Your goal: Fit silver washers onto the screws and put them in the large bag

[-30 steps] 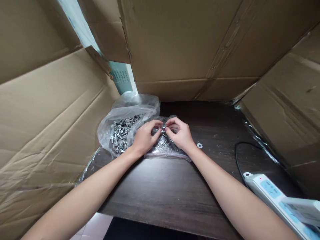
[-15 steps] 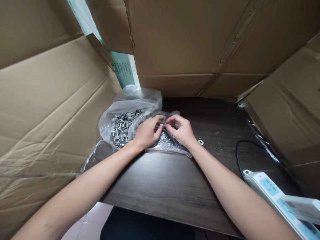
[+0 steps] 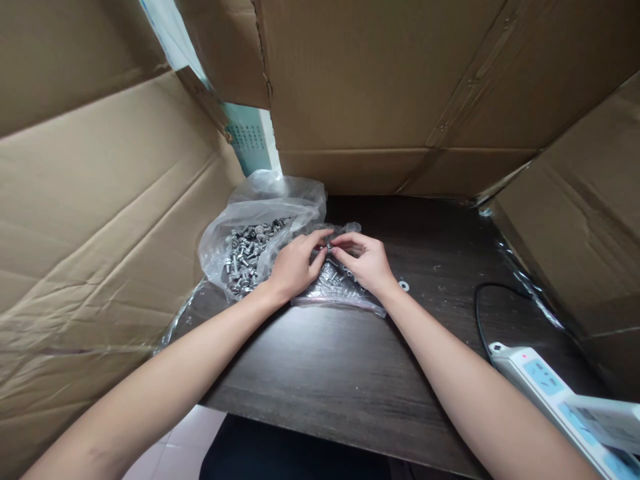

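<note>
Fingertips of my left hand and my right hand meet around a small metal bolt, both pinching it. It stands roughly upright between them; finer detail is too small to make out. Below the hands lies a flat clear plastic bag with small loose metal parts on or in it. To the left, beside my left hand, a larger clear bag gapes open, full of bolts with washers on them.
A pale washer lies on the dark wooden table, right of my right wrist. Cardboard walls enclose the table at the back and sides. A white power strip with a black cable sits at the right.
The bolt between my fingertips has turned from lying roughly sideways to roughly upright. Both hands stay in nearly the same place, and the view has shifted slightly.
</note>
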A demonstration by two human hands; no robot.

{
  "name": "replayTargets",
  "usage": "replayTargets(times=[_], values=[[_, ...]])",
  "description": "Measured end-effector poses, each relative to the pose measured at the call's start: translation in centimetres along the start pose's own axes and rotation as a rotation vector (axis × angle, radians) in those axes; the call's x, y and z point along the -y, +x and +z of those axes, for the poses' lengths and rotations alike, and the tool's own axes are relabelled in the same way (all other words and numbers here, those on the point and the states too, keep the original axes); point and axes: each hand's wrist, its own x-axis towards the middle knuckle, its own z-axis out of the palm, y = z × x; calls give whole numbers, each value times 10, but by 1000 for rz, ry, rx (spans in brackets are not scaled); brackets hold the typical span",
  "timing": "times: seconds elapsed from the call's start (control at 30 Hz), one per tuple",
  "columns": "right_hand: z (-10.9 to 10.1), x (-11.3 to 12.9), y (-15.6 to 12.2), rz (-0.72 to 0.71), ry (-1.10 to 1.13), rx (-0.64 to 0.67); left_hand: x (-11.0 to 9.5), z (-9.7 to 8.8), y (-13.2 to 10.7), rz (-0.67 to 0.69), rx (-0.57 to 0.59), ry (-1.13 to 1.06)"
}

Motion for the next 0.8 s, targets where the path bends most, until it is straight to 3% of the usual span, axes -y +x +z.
replayTargets(times=[0.8], values=[[2,3,-2,-72,-75,0,-1,0,1,-45,8,-46]])
